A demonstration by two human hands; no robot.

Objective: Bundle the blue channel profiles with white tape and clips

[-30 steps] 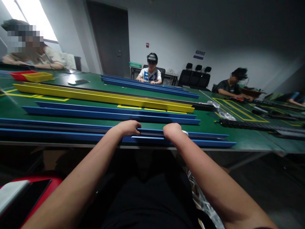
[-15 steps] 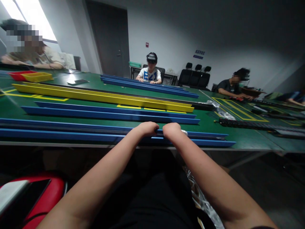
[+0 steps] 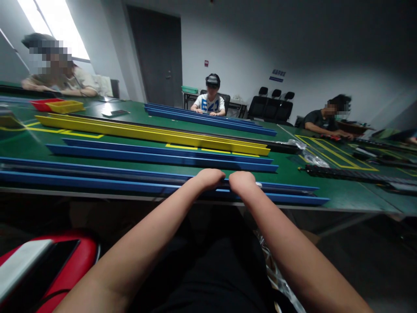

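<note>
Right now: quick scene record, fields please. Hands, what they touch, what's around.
left hand: fist-like, resting on nearest blue rail
right hand: beside the left, on the same rail
grip: fingers curled over far side, closure unclear
table: green, yellow floor-style markings
other rails: second blue rail, yellow rail
bins: red and yellow trays, far left
people: three seated at far side

Little is legible; the white T-shirt (image 3: 208,104) of the person seated at the far side of the tabletop, upper centre of the frame, bears large blue characters, too blurred to read; a blue sign (image 3: 277,74) on the white wall, upper right of centre, carries pale lettering, too small to make out; a small red plate (image 3: 206,63) beside the door shows no readable text.
</note>
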